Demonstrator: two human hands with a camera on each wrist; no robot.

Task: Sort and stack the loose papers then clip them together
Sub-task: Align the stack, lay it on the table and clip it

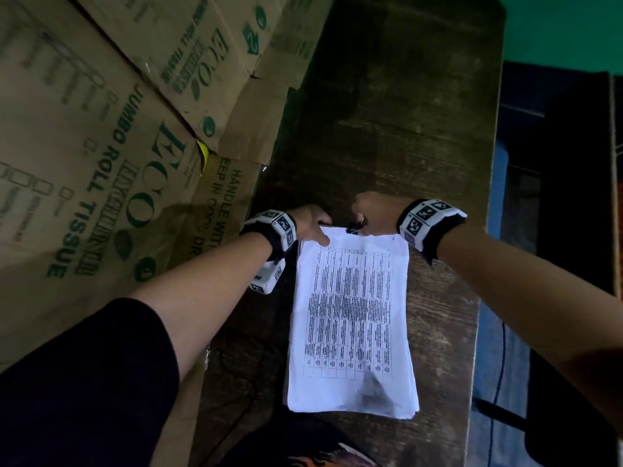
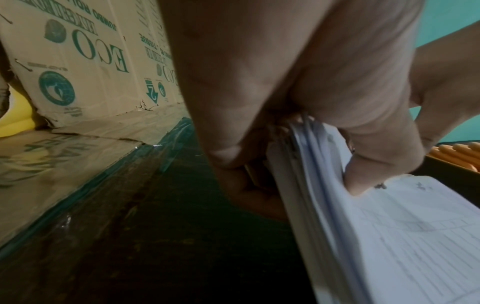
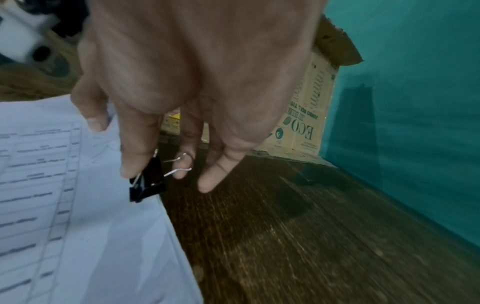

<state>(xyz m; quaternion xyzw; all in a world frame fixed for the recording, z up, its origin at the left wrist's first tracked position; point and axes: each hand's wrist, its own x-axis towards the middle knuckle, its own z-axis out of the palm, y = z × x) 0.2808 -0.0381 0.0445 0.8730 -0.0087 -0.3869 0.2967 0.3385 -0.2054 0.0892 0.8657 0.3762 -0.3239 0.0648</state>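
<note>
Now: cardboard boxes point(image 1: 101, 146) at left, green print. Dark wood-grain table point(image 1: 404, 112). White paper stack point(image 1: 350, 318), printed grid on top sheet, lies flat mid-table, far edge lifted. Left hand point(image 1: 312, 224) reaches forward, thumb on top, fingers beneath, pinching stack's far left corner. Right hand point(image 1: 374, 212) at far edge, fingers curled, squeezing wire handles of black clip point(image 3: 146, 181) on that edge.

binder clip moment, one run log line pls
left hand grips paper stack | right hand pinches binder clip at top edge
</note>
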